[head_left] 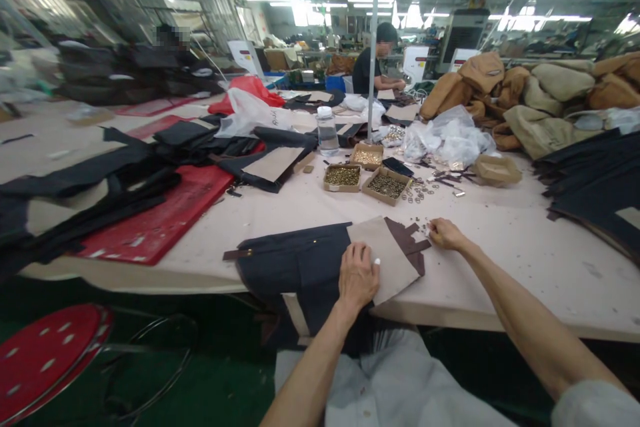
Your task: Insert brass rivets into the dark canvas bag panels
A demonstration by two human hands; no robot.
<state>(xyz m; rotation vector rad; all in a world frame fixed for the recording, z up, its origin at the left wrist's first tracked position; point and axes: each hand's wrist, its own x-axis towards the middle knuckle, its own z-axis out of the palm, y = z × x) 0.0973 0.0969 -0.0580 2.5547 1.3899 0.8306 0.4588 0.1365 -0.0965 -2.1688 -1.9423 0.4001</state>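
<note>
A dark navy garment piece (295, 260) with a tan cardboard template (383, 257) on it lies at the near table edge. My left hand (357, 275) rests on the piece with fingers curled, holding a small white object against the template. My right hand (445, 233) is closed in a pinch over a scatter of small metal fittings (423, 228) just right of the template; what it pinches is too small to name.
Three cardboard boxes of brass hardware (385, 185) and a clear bottle (327, 130) stand mid-table. Dark fabric and red boards (165, 213) lie left, tan jackets (525, 93) back right, plastic bags (445, 140) nearby. A person sits at the far side. A red stool (45, 353) stands lower left.
</note>
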